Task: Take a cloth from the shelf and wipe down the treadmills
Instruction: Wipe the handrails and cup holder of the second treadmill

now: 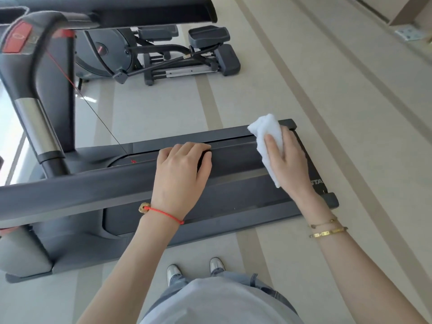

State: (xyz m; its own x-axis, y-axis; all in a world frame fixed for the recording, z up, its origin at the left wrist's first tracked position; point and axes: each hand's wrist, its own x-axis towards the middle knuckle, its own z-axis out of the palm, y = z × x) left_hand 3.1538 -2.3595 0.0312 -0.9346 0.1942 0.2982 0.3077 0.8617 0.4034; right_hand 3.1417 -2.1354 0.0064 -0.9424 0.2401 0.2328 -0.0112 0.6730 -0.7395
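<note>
Right, no containers in frame. My right hand [289,160] holds the white cloth [266,141] at right of centre, fingers bent over it, pressing it on the treadmill [233,195] deck's rear end. My left hand [182,174] sits mid-frame, fingers curled, but I can't tell if it grips the handrail [70,188] or hovers. An elliptical [163,52] stands at upper centre.

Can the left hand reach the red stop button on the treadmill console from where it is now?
Probably yes. The left hand rests on the handrail, holding nothing, and no object lies between it and the stop button up on the console, though the arm must stretch.
</note>
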